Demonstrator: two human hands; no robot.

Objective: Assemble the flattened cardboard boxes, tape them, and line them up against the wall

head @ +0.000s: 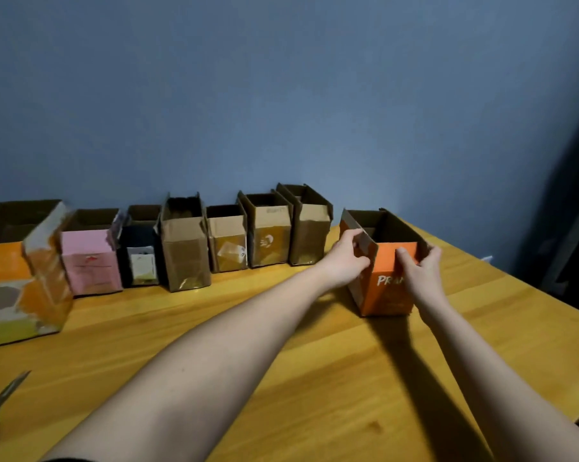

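scissors (1,403): lower-left edge of frame, lying flat, blades pointing up-right toward the boxes; handle mostly cut off by the frame.
table (298,378): yellow-orange wood, grain running left-right; carries everything here.
orange box (386,288): right of centre on the table, upright, long axis vertical, open top facing up, flaps standing. White lettering "PRA…" on the near face, rest hidden by the right hand. Sits at the right end of the row, slightly nearer than the others, apart from the wall.
left hand (346,258): thumb and fingers curled around the box's left flap and upper left corner, pinching the cardboard.
right hand (421,266): wrapped around the upper right corner, thumb on the near face, fingers over the right side.
multicolour box (25,288): far left, largest, upright, top open, glossy tape on the side.
pink box (91,261): next right, upright, top open.
black box (141,251): just beside the pink one, pale label on its front.
brown boxes (248,235): four in a line, upright, tops open, tape shine low on the fronts; rightmost is near the orange box, not touching.
wall (281,95): plain blue, directly behind the row.
dark shape (568,211): right edge, off the table; cannot tell what it is.
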